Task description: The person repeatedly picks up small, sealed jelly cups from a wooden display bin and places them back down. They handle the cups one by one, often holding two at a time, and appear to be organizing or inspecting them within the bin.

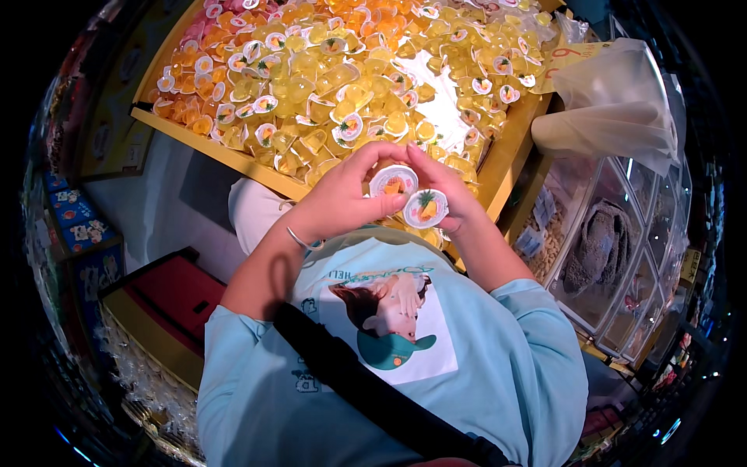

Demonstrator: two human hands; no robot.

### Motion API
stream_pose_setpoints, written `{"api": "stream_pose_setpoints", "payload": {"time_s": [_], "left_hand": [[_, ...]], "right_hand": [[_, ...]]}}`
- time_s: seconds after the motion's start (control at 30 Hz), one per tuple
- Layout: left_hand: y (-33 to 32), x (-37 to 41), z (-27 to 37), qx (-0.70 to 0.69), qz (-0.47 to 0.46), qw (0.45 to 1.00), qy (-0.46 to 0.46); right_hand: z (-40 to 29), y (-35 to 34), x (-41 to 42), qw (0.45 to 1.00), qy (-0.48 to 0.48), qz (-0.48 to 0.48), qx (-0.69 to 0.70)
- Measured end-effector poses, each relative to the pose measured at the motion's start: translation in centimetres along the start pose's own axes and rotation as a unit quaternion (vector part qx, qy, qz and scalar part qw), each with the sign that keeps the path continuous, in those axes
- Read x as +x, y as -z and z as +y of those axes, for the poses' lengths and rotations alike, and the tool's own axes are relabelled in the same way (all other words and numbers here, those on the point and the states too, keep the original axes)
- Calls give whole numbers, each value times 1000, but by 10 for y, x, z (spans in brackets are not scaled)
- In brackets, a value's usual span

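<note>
Over the front edge of a yellow display bin (257, 165), my left hand (356, 190) holds a jelly cup (393, 182) with a round printed lid, its thumb at the lid's lower edge. My right hand (446, 187) is close against it and holds a second jelly cup (425, 208), whose lid shows a pineapple. Both lids face up and their rims are close together. Many yellow jelly cups (303, 87) lie heaped in the bin beyond my hands, with orange ones (204, 125) at the left. A bright white patch (435, 96) shows among the cups.
A translucent plastic bag (613, 111) hangs by a price sign at the bin's right side. Clear lidded food bins (607, 251) stand at the right, one with a dark grey cloth on it. A red-topped box (175, 292) is at the lower left.
</note>
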State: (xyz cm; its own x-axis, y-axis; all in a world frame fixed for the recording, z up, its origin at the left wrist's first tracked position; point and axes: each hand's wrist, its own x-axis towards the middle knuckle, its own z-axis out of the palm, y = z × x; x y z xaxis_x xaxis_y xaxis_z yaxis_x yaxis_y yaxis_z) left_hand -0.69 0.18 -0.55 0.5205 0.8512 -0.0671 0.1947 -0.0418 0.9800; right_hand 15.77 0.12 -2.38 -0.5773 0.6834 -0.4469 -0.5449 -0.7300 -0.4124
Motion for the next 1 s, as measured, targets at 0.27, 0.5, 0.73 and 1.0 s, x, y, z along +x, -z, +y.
{"api": "stream_pose_setpoints", "payload": {"time_s": [0.27,0.5,0.73,1.0], "left_hand": [[-7,0,5,-133,105,984,51],[-9,0,1,-124,118,984,52],[-7,0,0,-134,147,979,38],[0,13,-17,194,104,973,-70]], "right_hand": [[-3,5,11,987,35,79,137],[3,-4,10,975,7,74,210],[9,4,20,989,19,70,125],[13,7,13,992,-23,-59,112]]}}
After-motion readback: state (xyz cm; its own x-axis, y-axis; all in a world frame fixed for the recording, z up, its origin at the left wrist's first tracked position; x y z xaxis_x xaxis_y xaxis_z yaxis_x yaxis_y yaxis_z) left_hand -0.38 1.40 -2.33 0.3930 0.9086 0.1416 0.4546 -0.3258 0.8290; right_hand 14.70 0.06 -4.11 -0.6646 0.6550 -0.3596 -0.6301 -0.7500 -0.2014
